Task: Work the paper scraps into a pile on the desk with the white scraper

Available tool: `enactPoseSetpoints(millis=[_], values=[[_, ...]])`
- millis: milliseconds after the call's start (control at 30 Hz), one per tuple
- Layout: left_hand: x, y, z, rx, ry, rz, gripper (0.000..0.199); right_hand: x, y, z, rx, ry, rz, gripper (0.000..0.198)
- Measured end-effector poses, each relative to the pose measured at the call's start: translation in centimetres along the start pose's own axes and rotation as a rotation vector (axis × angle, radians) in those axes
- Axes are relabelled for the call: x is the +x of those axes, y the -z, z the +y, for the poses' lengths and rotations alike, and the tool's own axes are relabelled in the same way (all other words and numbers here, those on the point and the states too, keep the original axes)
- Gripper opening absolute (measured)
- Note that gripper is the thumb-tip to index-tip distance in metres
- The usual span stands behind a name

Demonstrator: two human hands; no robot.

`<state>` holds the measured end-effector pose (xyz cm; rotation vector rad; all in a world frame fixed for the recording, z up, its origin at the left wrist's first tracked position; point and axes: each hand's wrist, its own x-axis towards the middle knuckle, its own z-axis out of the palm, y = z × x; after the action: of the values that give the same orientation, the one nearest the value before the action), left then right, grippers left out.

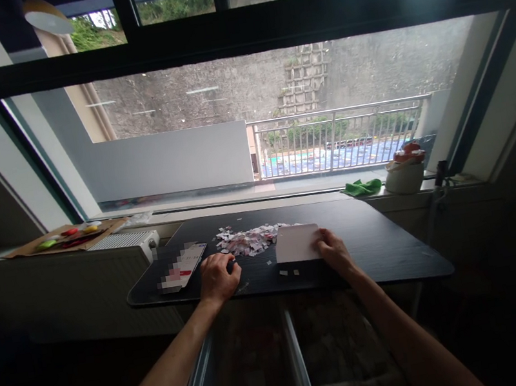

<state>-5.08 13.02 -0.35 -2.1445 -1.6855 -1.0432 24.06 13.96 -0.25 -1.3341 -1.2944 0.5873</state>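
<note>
My right hand [333,249] grips the right edge of a flat white piece of card [295,244] on the dark table. The card covers the right end of a heap of small white paper pieces [248,240]. My left hand [219,276] rests near the table's front edge with its fingers curled; what they hold, if anything, I cannot make out. Just left of that hand lies a white card with a red patch [186,269], partly blurred out. A few loose paper scraps [289,273] lie in front of the white card.
Below the black table [375,253] stands a clear plastic bin [299,356]. A radiator [123,241] is at the left, beside a brown board [50,242] with coloured items. A green cloth [362,187] and a pale pot [405,176] sit along the windowsill.
</note>
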Motion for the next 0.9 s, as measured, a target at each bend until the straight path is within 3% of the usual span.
enactPoseSetpoints(millis=[233,667,900], values=[[0.0,0.0,0.0,0.004,-0.001,-0.002,0.018,-0.3,0.1,0.4,-0.097,0.079,-0.077,0.034],[0.0,0.1,0.0,-0.001,0.004,0.001,0.018,-1.2,1.1,-1.6,-0.179,-0.064,0.052,0.036],[0.1,0.1,0.1,-0.001,0.010,0.012,0.018,-1.5,1.0,-1.9,-0.283,-0.061,0.189,0.033]])
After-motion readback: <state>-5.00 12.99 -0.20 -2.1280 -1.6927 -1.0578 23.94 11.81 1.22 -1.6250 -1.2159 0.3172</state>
